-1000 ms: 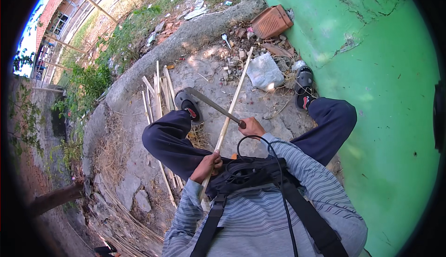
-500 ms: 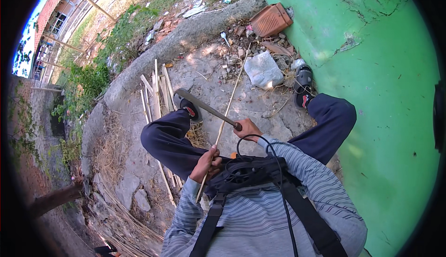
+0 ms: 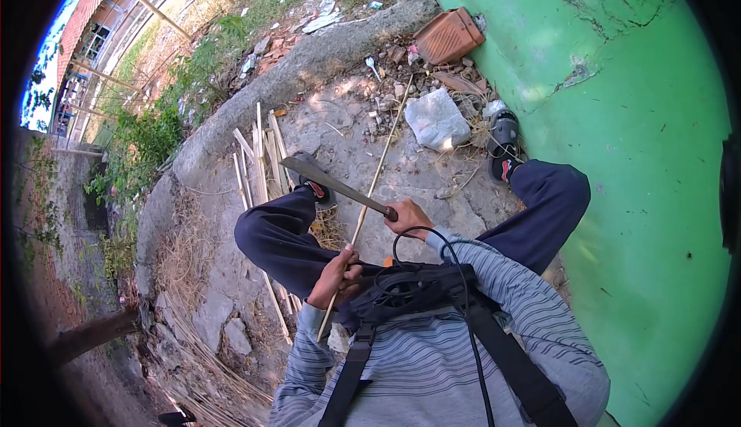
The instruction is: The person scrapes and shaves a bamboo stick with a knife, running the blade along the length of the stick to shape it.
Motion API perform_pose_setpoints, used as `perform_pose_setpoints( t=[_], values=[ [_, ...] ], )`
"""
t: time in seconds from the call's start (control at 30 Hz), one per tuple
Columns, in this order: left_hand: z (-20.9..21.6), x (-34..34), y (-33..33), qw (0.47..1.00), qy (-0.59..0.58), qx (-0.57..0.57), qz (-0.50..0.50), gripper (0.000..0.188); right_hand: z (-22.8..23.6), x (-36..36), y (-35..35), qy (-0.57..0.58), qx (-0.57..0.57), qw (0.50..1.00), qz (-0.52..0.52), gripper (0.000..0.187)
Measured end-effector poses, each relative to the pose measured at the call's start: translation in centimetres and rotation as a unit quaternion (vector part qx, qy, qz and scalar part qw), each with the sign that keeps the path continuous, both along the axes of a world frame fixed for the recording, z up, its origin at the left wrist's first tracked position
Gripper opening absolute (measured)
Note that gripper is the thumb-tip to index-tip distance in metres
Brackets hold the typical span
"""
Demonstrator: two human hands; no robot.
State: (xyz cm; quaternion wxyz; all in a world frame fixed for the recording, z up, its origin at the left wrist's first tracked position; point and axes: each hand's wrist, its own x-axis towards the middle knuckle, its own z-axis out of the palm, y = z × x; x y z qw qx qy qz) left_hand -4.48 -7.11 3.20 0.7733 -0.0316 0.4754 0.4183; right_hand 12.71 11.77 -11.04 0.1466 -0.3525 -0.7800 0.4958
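Note:
My left hand (image 3: 336,279) is closed round the near part of a long, thin bamboo strip (image 3: 384,149), which slants away toward the rubble at the far side. My right hand (image 3: 411,218) grips the dark handle of a machete (image 3: 332,180). Its long blade points to the far left and lies across the strip, a little beyond my left hand. Whether the edge touches the strip I cannot tell. Several split bamboo pieces (image 3: 266,149) lie on the ground by my left shoe (image 3: 312,180), and more show beside my left thigh.
A pale stone block (image 3: 437,119) lies near my right shoe (image 3: 503,141). Beyond it, a terracotta tile (image 3: 449,35) leans by the green wall (image 3: 633,195). A low concrete kerb (image 3: 255,95) curves along the far left. A black cable (image 3: 472,311) hangs over my right forearm.
Both hands have shifted slightly to the left. The machete's blade has moved a little nearer and left along the strip, and the strip's near end has slid slightly toward me.

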Motion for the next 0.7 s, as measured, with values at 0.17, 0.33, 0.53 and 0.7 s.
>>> perform_pose_setpoints(
  t=[0.17,0.33,0.53,0.7],
  values=[
    [0.8,0.8,0.7,1.000,-0.006,-0.003,0.000,0.042,-1.1,0.6,2.0,-0.040,0.040,0.998,-0.012,0.017],
    [0.4,0.4,0.5,1.000,-0.013,0.010,0.003,0.040,-1.6,0.6,2.6,-0.069,0.035,0.997,-0.021,0.020],
    [1.2,0.3,-0.1,1.000,0.002,-0.003,-0.005,0.043,-3.3,1.1,4.2,-0.076,0.054,0.995,-0.039,0.021],
    [0.8,0.7,-0.3,0.999,0.029,0.006,-0.034,0.044,-4.1,2.2,5.3,-0.080,0.059,0.993,-0.064,0.020]
  ],
)
